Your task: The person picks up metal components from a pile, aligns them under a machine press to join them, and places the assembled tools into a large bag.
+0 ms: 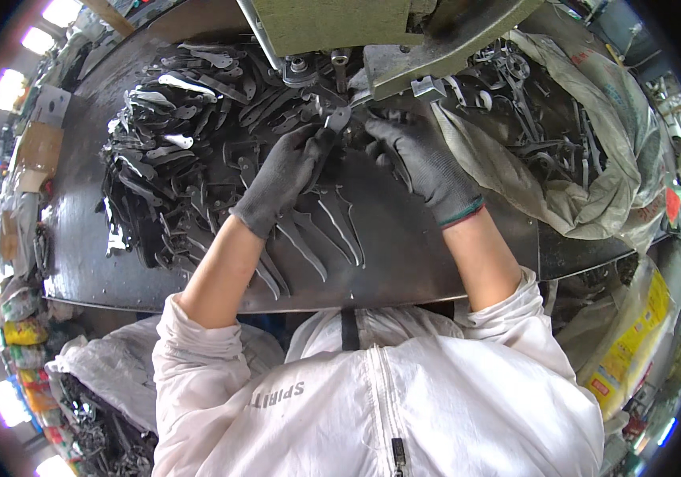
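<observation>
Grey metal piece (339, 120), shiny rounded tip, poking fwd of L hand (283, 173), fingers curled round it; R hand (426, 165) half-curled, contents unclear.

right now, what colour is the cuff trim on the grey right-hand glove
Green and red; the cuff trim shows best in the head view.

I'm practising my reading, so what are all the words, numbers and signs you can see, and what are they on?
I won't copy words out, but here's where they are:
White jacket, chest: grey capital letters, clear enough to read.
Pale sack, right: red marks, too blurred to read.
Bag, lower right: yellow panel, print too small to read.
</observation>
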